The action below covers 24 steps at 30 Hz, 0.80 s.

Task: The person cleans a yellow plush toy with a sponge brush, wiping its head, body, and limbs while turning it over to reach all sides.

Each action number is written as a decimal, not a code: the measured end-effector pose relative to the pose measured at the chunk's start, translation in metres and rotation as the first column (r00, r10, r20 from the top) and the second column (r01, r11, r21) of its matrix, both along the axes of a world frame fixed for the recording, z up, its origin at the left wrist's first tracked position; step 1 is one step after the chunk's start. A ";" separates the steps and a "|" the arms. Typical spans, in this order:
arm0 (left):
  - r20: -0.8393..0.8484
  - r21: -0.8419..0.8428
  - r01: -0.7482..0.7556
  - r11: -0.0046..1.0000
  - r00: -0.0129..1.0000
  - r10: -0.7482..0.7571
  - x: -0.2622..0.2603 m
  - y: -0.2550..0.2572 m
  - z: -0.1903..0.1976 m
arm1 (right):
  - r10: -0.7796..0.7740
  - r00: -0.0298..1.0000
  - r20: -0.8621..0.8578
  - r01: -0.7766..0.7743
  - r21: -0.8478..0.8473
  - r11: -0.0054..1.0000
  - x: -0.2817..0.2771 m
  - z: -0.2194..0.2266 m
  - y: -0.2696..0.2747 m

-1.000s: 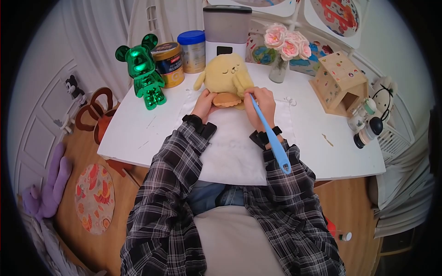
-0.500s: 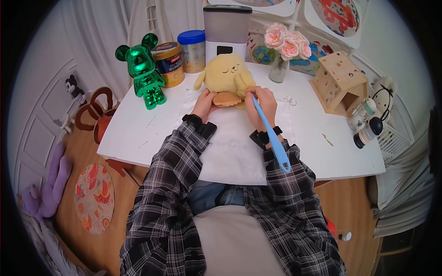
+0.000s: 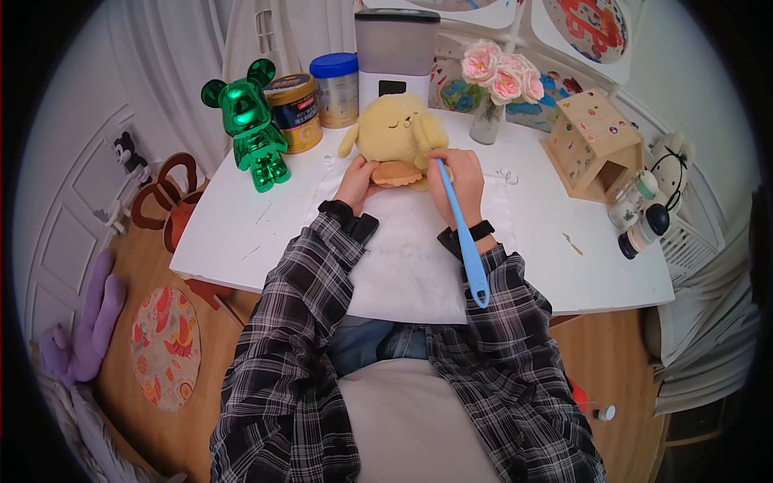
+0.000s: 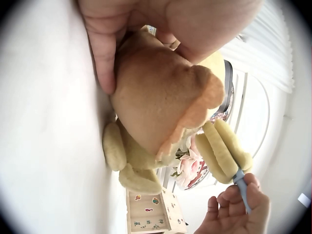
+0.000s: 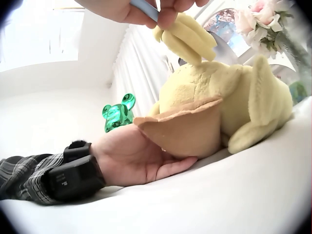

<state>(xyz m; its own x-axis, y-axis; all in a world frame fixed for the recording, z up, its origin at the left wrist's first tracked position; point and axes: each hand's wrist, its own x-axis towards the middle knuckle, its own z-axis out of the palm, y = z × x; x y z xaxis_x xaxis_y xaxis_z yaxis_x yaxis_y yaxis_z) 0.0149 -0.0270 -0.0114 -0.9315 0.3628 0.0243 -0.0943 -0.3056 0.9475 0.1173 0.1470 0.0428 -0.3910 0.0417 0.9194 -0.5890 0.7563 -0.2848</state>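
Note:
A pale yellow plush toy [image 3: 378,133] with a sleeping face sits on a white cloth, its lower front covered by a tan, scalloped-edged part [image 4: 156,92]. My left hand [image 3: 354,183] holds this tan part from the side, fingers spread around it in the left wrist view. My right hand [image 3: 460,187] pinches the light blue handle [image 3: 469,249] of a sponge brush near its head. The brush's yellow, lobed sponge head [image 4: 217,151] sticks out past the fingertips and overlaps the toy's cheek in the head view.
A green metallic bear figure [image 3: 247,121], two cans [image 3: 334,92] and a grey-and-white dispenser [image 3: 397,56] stand behind the toy. Pink flowers in a vase [image 3: 487,121], a wooden house [image 3: 592,145] and bottles [image 3: 644,229] stand to the right. White cloth [image 3: 407,274] covers the table's middle.
The sponge head has risen and shifted over the toy's cheek, while the handle's lower end has swung left. My left hand stays on the tan part.

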 end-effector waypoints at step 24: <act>0.000 -0.020 -0.003 1.000 1.000 0.003 0.005 0.000 0.005 | 0.035 0.999 -0.037 -0.033 0.054 0.998 0.000 0.002 -0.004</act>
<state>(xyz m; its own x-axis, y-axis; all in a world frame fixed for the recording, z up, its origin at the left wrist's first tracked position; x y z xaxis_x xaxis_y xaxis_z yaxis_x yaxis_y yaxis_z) 0.0195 -0.0270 -0.0064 -0.9325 0.3607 0.0170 -0.0935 -0.2867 0.9534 0.1170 0.1425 0.0452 -0.3560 -0.0202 0.9343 -0.6241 0.7493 -0.2216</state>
